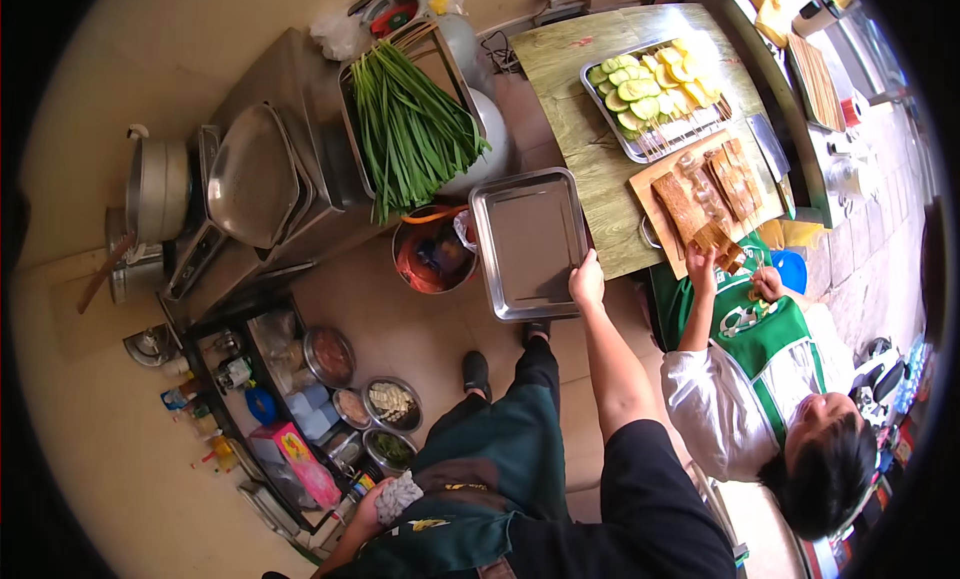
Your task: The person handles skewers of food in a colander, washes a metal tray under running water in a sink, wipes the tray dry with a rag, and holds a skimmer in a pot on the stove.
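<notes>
My right hand [587,280] grips the near right edge of a bare rectangular metal tray [532,241]. The tray is held level beside the table's left edge. In my left hand [367,513], low by my apron, is a crumpled grey cloth [398,498]. Beyond the tray, long green garlic chives [412,121] lie in another metal tray [349,121]. A metal pot [435,267] stands under the held tray's left side, its contents hard to make out.
On the wooden table [570,91] are a tray of skewered vegetable slices [652,87], a cutting board [645,189] with brown sheets, and a cleaver [769,143]. A co-worker in a green apron [772,339] handles skewers at right. Bowls of food [392,405] stand on the floor near a shelf.
</notes>
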Demonstrator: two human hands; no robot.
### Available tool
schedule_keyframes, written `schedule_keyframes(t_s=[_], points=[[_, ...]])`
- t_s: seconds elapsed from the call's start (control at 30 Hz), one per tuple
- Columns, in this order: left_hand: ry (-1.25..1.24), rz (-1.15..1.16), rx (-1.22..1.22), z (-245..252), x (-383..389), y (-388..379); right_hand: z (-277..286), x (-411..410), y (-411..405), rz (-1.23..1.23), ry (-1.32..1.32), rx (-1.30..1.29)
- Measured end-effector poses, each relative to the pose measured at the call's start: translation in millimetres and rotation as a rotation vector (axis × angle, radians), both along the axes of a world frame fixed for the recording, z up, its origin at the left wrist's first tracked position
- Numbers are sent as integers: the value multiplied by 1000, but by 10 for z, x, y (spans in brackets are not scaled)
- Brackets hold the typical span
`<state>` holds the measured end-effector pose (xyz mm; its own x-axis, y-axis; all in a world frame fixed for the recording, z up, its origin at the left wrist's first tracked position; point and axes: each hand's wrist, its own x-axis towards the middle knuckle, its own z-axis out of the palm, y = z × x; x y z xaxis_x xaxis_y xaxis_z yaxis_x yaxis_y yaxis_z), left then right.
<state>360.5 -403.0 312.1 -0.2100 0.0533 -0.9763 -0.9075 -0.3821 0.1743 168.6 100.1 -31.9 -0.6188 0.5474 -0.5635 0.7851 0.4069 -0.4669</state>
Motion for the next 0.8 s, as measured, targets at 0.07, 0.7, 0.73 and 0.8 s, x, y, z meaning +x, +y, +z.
schedule_keyframes(t_s=[0.07, 0.7, 0.73, 0.8], points=[[25, -26, 46, 6, -107, -14, 91, 71, -78, 117, 70, 100], [1863, -1743, 341, 465, -726, 1865, 3287, 2404, -2702, -1042, 1216, -1268], [2003, -1718, 402, 554, -501, 1858, 3246, 2660, -2747, -1154, 1185, -1066], [2099, -1714, 550, 648, -191, 1710, 3200, 3182, -2896, -1335, 1203, -722]])
